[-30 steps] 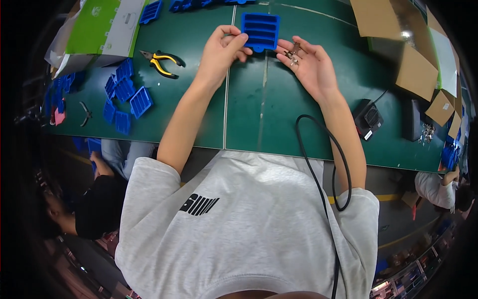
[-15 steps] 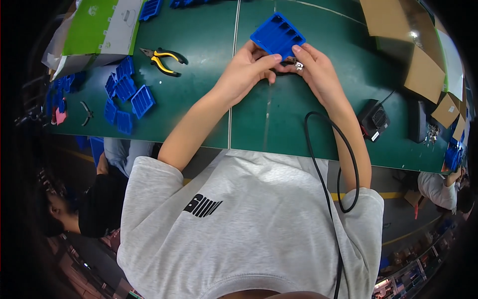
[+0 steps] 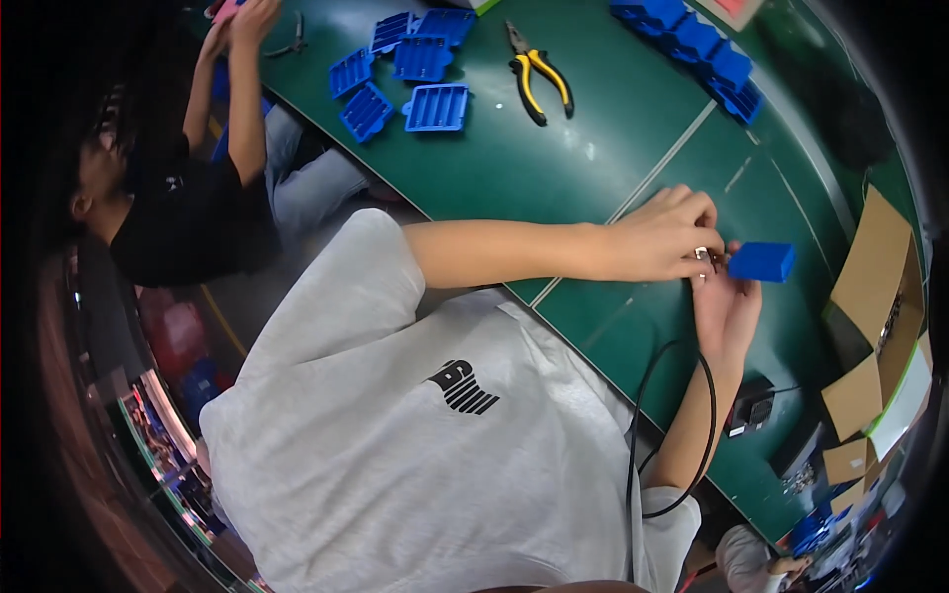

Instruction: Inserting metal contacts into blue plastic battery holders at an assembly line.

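Note:
In my right hand [image 3: 725, 308] is a blue slotted plastic tray [image 3: 762, 262], gripped near the fingertips and turned so that a plain side shows. Small shiny metal pieces [image 3: 703, 255] lie between that hand and my left hand [image 3: 660, 237]. The left fingers are bent and pinched together on these pieces; their exact shape is too small to make out. Both hands are close together above the green table [image 3: 613, 326], left of the cardboard box.
Yellow-and-black pliers [image 3: 537, 74] lie beyond my left arm, near several blue trays [image 3: 436, 107]. More blue trays [image 3: 692, 44] are at the far edge. An open cardboard box [image 3: 872, 257], a small black device [image 3: 751, 405] and a black cable [image 3: 714, 395] are on the right. A co-worker [image 3: 188, 217] sits left.
The view has turned, shifting the table's contents. My left hand has let go of the blue tray and moved to the metal pieces by my right hand, which has tipped the tray.

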`<action>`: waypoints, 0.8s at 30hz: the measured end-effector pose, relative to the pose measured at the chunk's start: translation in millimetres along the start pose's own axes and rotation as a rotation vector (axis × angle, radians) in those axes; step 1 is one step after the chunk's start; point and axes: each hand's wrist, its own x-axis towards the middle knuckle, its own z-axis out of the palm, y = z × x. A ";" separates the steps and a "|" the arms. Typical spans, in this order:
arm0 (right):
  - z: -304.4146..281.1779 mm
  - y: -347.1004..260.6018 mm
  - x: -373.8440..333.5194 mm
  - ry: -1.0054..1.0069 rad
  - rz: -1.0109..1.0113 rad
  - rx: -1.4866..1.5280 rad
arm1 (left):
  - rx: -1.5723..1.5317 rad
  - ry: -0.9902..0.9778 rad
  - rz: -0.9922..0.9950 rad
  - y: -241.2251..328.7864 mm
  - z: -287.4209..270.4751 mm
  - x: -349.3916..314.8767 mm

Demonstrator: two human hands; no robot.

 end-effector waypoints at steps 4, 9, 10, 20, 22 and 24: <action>7.6 2.5 3.8 0.081 0.017 -0.018 | 0.033 0.014 -0.003 -0.5 -3.5 0.9; 6.0 1.9 7.5 -0.038 0.029 0.052 | 0.075 0.071 0.060 -7.8 3.4 0.9; 4.9 2.1 7.9 -0.041 0.040 0.043 | 0.095 0.082 0.061 -8.9 4.1 0.7; 5.4 -0.3 12.2 0.033 0.055 -0.052 | -0.017 0.309 0.003 -9.4 -39.8 2.7; 3.9 -3.3 10.1 0.094 0.030 -0.106 | 0.020 0.556 -0.090 -7.4 -82.9 -23.0; 1.7 -6.4 7.5 0.014 0.048 -0.113 | 0.367 0.680 -0.283 -14.5 -127.3 -73.5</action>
